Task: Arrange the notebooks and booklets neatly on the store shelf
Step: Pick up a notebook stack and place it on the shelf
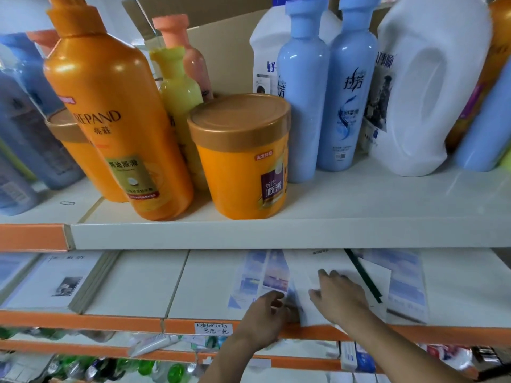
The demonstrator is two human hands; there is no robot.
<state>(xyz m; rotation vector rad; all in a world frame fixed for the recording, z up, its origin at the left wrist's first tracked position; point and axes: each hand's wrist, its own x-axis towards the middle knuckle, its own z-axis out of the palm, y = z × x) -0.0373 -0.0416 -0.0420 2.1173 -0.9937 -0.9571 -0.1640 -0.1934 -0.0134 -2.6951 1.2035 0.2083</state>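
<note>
Both forearms rise from the bottom edge, over lower shelves that hold green bottles [143,367], a white tube [154,344] and small boxes [356,357]. Above them runs the orange front edge [83,320] of the middle shelf [138,286], with a handwritten price tag [213,328] stuck on it just left of the wrists.

At that front edge the left hand [265,308] has its fingers curled round the near left corner of a white booklet [309,269] and grips it, though blur softens the contact. Just beside it, the right hand [341,295] lies flat on the same booklet, fingers straight and spread.

The white booklet sits right of the shelf's middle, overlapping sky-photo booklets [258,275] fanned out to its left. A dark narrow strip [365,275] runs slantwise along its right side, and another sky-photo booklet [403,283] lies beyond that. Well apart, toward the shelf's left end, a stack of notebooks [55,280] lies squared at the front edge.

On the upper shelf [249,236] stand an orange tub [243,158] and a tall orange shampoo bottle [110,106] near the front edge, two light blue bottles [326,106] behind, a white jug [431,87] to the right, and a cardboard box [221,37] at the back.
</note>
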